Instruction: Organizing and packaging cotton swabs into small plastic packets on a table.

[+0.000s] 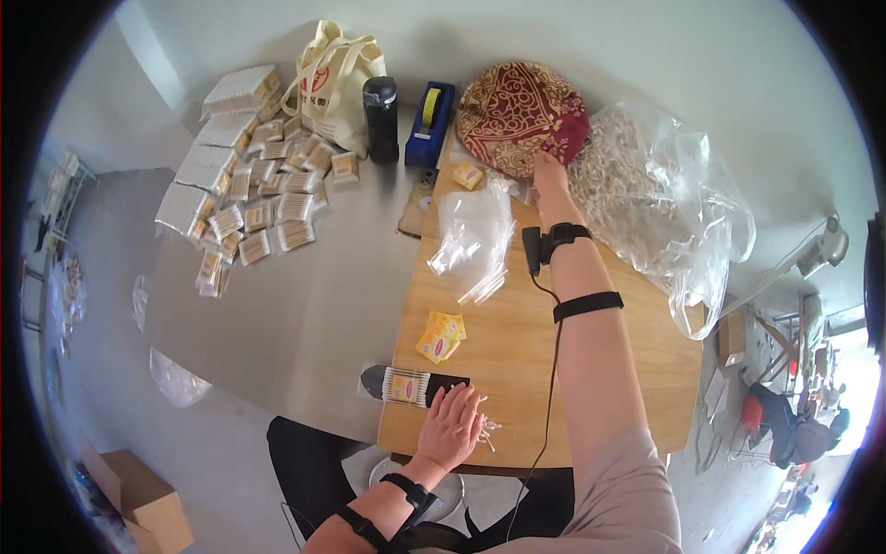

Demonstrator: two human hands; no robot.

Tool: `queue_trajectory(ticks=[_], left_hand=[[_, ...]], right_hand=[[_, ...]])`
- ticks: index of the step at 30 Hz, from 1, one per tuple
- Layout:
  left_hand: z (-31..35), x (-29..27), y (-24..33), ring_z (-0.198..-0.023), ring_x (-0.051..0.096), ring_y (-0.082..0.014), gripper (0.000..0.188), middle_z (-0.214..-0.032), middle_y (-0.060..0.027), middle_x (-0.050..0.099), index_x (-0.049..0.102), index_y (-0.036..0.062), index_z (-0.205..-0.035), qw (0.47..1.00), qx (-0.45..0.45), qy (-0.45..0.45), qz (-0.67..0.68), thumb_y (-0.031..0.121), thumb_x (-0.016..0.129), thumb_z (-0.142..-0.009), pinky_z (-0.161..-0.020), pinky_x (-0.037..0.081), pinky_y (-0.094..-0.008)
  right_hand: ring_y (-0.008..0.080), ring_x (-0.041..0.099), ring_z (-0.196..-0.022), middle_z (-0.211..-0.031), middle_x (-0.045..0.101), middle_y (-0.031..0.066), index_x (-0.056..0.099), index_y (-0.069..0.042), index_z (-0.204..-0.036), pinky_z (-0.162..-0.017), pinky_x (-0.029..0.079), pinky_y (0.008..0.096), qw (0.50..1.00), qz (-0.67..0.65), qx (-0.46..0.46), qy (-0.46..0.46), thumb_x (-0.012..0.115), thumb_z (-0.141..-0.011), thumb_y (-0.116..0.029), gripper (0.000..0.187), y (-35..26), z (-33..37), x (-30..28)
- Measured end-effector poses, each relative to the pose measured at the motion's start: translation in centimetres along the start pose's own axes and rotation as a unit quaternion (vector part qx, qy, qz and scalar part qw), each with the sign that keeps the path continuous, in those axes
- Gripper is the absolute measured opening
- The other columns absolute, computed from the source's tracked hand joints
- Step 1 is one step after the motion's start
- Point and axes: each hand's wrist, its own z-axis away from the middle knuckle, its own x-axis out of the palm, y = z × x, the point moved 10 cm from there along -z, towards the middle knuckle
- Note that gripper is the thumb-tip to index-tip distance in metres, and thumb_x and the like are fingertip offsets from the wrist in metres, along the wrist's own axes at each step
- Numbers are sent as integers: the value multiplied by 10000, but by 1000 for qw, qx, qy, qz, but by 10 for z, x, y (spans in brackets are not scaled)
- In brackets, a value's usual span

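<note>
Nearest the person, on the wooden board (591,369), the left hand (450,427) lies flat with fingers spread wide over a small scatter of cotton swabs (486,430), holding nothing. Just beside its fingertips sits a filled swab packet (406,386) resting on a dark object too hidden to identify. A little farther up the board lie yellow labels (440,336), then a heap of empty clear sleeves (472,235). The right arm stretches far across the board; the right hand (550,172) reaches the edge of a red patterned round basket (521,115), and whether its fingers grip anything cannot be told. Beside the basket a big clear plastic bag (674,203) holds a mass of loose swabs. Beyond the board, the grey table (305,314) carries rows of packed swab packets (254,198), a cream tote bag (334,83), a black bottle (380,118) and a blue tape dispenser (429,125). A cardboard box (138,499) stands on the floor.
</note>
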Motion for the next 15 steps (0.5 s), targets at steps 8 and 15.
queue_trajectory(ticks=[8, 15], left_hand=[[9, -2, -10, -1312, 463, -268, 397, -1334, -119, 538, 538, 27, -1266, 1000, -19, -4, -19, 226, 579, -925, -1125, 323, -471], [15, -12, -15, -1312, 461, -268, 389, -1327, -136, 544, 549, 12, -1248, 999, -31, 31, -14, 242, 574, -934, -1134, 313, -462]], right_hand=[[153, 646, -825, -982, 649, 55, 683, -19, -1101, -722, 595, 297, 894, -445, -55, 21, 594, -968, -129, 195, -121, -13, -73], [194, 637, -971, -1090, 641, 88, 672, 14, -1110, -811, 576, 335, 825, -536, -180, 18, 606, -928, -46, 202, -209, 49, -195]])
